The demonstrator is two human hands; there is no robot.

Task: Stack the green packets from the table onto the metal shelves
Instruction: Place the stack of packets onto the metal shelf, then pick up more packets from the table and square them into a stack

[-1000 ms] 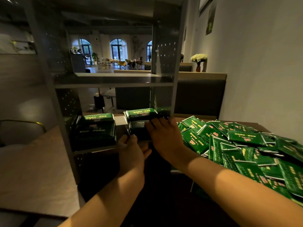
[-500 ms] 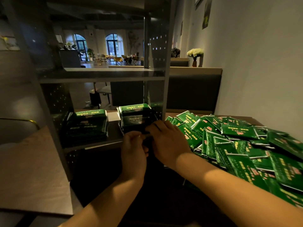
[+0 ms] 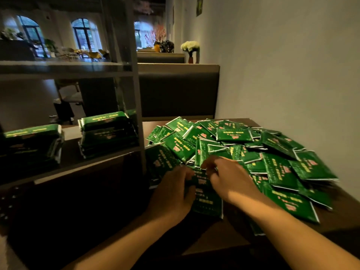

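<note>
Dim light covers the wooden counter against a pale wall, with a metal shelving unit standing just left of both hands. A second ago both hands were at the shelf, squaring the nearer stack of green packets; now they have come back to the loose heap of green packets, which spreads ahead and to the right of the hands. That stack sits on the lower shelf up and to the left of the hands, with a second stack further left on the same shelf. Its placing looks finished, so a fresh round of gathering seems to have begun.

The left hand, the left grip, has its fingers curled at the left edge of a dark-shaded packet lying at the near edge of the heap, and appears to hold it. The right hand, the right grip, curls its fingers down just beyond that same packet; motion blur and shadow hide whether it pinches anything, so I cannot tell its hold.

Most of the job remains, judging by the heap's size against two stacks. Glossy packets overlap loosely here, so lifting several together may let some slide away.
</note>
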